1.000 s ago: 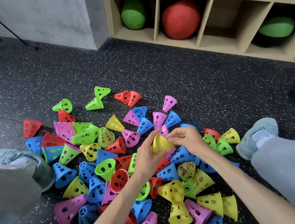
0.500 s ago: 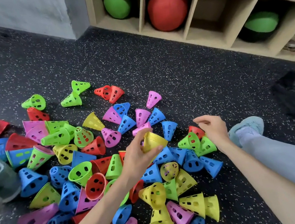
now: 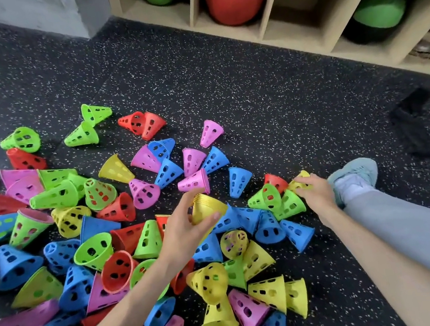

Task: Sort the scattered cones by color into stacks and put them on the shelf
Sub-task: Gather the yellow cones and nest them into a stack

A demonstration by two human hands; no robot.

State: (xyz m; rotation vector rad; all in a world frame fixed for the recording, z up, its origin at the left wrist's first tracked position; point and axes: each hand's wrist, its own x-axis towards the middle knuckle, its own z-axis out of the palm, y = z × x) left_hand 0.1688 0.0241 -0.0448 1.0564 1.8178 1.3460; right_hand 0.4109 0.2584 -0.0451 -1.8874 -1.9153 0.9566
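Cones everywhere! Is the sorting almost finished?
Not nearly. The left hand holds a small yellow stack, and the right hand is on another yellow cone. The other colours lie mixed on the floor; the shelf shows no cones.

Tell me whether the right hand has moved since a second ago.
Yes. The right hand left the yellow stack held by the left hand and went right, to a yellow cone beside the shoe.
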